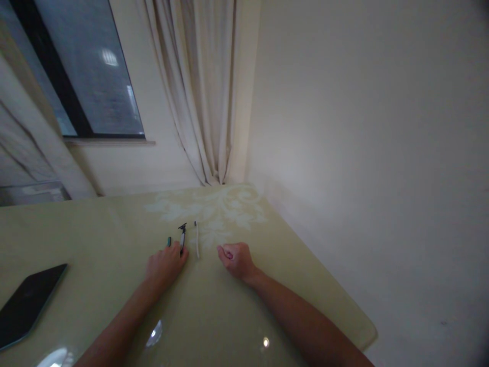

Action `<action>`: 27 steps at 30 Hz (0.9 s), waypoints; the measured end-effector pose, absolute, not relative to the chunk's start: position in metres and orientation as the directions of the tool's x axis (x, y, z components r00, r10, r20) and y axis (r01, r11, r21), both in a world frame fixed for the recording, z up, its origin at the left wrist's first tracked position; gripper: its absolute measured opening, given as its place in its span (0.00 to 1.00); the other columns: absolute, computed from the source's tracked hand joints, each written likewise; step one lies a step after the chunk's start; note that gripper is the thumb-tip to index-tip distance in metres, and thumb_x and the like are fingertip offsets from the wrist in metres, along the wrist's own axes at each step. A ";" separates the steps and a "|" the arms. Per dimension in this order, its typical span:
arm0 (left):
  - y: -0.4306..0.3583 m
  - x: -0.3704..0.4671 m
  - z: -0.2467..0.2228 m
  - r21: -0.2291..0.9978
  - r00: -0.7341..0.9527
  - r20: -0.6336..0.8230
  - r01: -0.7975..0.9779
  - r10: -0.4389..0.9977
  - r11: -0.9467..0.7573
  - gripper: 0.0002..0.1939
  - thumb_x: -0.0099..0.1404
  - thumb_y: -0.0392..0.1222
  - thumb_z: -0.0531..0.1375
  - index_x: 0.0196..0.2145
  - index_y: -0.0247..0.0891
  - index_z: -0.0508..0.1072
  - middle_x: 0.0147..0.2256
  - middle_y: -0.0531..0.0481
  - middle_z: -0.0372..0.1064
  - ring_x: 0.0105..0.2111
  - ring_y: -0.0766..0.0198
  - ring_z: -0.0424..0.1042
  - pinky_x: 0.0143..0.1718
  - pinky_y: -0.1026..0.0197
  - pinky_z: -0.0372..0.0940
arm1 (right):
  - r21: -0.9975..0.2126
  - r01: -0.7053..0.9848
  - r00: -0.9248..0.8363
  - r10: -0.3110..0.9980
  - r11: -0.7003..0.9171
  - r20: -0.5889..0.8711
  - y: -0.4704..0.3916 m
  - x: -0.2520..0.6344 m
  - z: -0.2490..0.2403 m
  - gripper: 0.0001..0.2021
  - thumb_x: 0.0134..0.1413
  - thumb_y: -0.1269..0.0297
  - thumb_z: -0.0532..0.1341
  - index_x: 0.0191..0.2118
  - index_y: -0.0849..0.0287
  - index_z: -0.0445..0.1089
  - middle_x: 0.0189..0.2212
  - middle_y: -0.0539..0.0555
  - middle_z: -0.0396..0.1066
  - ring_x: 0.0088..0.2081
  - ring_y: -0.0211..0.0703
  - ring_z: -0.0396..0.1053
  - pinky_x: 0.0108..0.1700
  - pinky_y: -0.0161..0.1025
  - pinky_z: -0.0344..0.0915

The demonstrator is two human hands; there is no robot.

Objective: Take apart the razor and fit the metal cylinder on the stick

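Forearms (114, 326) of mine come in from the bottom edge of the frame, which cuts them off. Between them, shiny light spots (266, 342) lie on the table (214, 316), whose top is smooth, glossy and yellow-green, with a rounded corner at the lower right. At the lower left I see a flat tablet-like thing (28, 303), dark, with a thin, paler edge; the frame cuts its left side, so I cannot tell its full shape.

Near the middle, my left hand (166, 264) is palm down on the table and grasps a razor (183, 237) by its slim handle, between thumb and index finger. The razor's dark head points away from me; the handle's lower end is hidden in my fingers. Just beyond these fingers is a small dark green piece (169, 241), partly covered, too small to name. To the right of the razor, apart from it, lies a thin white toothbrush (197, 242) with a dark head. My right hand (237, 261) is clenched in a loose fist, its inside hard to see.

Farther, a pale leafy pattern (229, 206) decorates the table. Behind hangs a beige curtain (208, 92) in soft folds, beside a plain matte wall (355, 142). The dark-framed window (95, 66), upper left, is blurred.
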State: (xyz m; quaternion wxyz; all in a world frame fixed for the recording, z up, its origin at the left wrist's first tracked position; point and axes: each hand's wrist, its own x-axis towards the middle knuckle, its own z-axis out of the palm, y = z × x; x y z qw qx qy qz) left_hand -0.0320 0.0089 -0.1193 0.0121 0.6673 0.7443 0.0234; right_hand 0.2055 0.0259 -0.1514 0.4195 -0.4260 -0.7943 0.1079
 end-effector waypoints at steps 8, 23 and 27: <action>0.007 -0.026 -0.099 0.117 -0.111 0.128 0.988 0.986 0.096 0.22 0.78 0.50 0.46 0.43 0.38 0.76 0.35 0.31 0.80 0.35 0.41 0.82 0.34 0.51 0.66 | -0.593 0.561 -0.268 0.805 0.577 0.529 0.026 0.209 -0.151 0.26 0.66 0.53 0.55 0.20 0.55 0.46 0.16 0.44 0.45 0.20 0.34 0.44 0.28 0.38 0.43; -0.036 0.056 -0.090 0.138 0.236 0.087 0.959 0.968 -0.246 0.17 0.81 0.47 0.45 0.48 0.41 0.72 0.37 0.44 0.83 0.38 0.51 0.84 0.33 0.60 0.63 | -0.922 -0.179 -0.270 0.884 0.344 0.383 0.020 0.204 -0.136 0.28 0.67 0.34 0.55 0.42 0.59 0.70 0.25 0.45 0.57 0.25 0.37 0.53 0.29 0.36 0.53; -0.035 0.055 -0.090 0.191 0.283 0.115 0.934 0.952 -0.301 0.18 0.80 0.47 0.45 0.52 0.42 0.71 0.43 0.42 0.83 0.40 0.52 0.83 0.35 0.60 0.65 | -0.915 -0.213 -0.252 0.886 0.342 0.390 0.014 0.205 -0.122 0.24 0.65 0.39 0.61 0.39 0.59 0.72 0.30 0.50 0.66 0.32 0.40 0.62 0.36 0.37 0.62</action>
